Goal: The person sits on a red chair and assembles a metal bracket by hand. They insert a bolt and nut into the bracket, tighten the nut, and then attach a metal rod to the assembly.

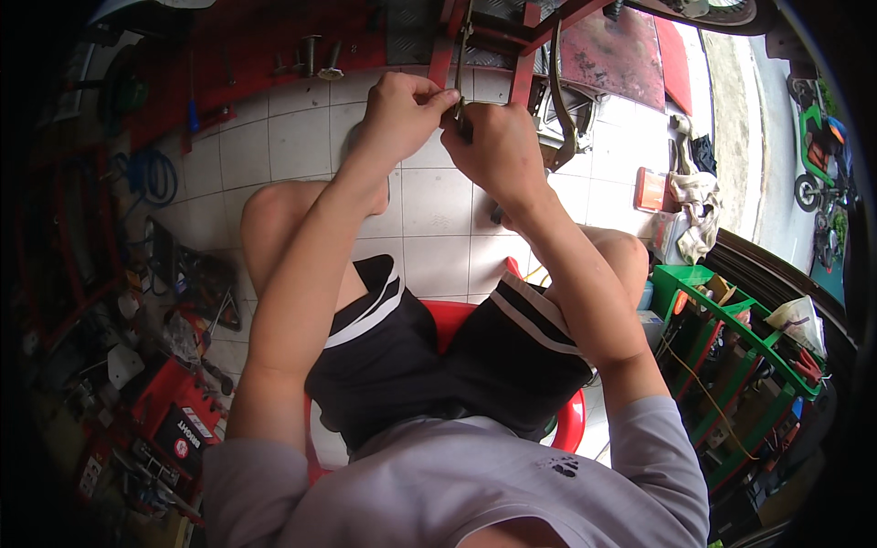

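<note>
At the top centre, my two hands meet around the lower end of a thin brownish rod or cable (464,50) that hangs down between red metal bars. My left hand (399,108) pinches at this end with thumb and forefinger. Curled into a fist right beside it is my right hand (501,151); the fingers hide most of what they grip, though something dark shows by the thumb. A red frame (521,78) stands just beyond both hands. Right of it hangs a curved metal lever (560,100), apart from my right hand.
Bolt-like metal parts (311,55) lie on a red platform (365,46) at the back left. A blue coiled hose (157,178) is on the left, with a red toolbox (178,416) nearer. Rags (696,205) and a green tool rack (685,279) stand right. I sit on a red stool (571,420).
</note>
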Available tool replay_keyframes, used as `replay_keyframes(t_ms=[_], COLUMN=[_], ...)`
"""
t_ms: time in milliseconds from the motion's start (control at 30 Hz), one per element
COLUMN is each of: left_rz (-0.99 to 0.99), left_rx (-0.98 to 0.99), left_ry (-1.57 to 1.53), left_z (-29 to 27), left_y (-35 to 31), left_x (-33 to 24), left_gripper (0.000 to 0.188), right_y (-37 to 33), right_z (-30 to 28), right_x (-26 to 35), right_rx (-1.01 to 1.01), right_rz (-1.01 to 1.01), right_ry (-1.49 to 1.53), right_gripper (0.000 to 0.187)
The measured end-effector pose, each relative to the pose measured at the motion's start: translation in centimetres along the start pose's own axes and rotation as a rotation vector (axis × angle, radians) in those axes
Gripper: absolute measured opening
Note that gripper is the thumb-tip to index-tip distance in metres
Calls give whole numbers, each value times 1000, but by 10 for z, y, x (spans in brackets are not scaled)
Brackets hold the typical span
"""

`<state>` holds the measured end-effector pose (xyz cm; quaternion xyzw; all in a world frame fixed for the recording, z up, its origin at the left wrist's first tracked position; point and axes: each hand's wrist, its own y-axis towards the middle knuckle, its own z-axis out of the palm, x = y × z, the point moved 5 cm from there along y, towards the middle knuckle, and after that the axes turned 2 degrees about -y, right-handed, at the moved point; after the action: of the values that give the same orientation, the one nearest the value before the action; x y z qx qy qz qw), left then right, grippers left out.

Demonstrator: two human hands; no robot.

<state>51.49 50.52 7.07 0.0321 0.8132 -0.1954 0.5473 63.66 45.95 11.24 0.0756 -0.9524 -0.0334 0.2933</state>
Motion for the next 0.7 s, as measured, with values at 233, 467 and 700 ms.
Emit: replay_keyframes(t_ms=[233,467,700], left_rz=[60,138,210], left_rx=[-10,85,128], left_ry=[197,169,337], left_z=[-1,6,8], left_y=[-3,-26,-31], left_x=[-7,-12,-16], left_gripper=[25,20,31], right_y=[-6,-12,-13], right_z=[6,22,22], right_x=[-2,-12,-11], right_rx=[-10,74,73], right_rz=[63,130,141], right_ry=[-18,-32,-19], right_gripper=[18,20,23])
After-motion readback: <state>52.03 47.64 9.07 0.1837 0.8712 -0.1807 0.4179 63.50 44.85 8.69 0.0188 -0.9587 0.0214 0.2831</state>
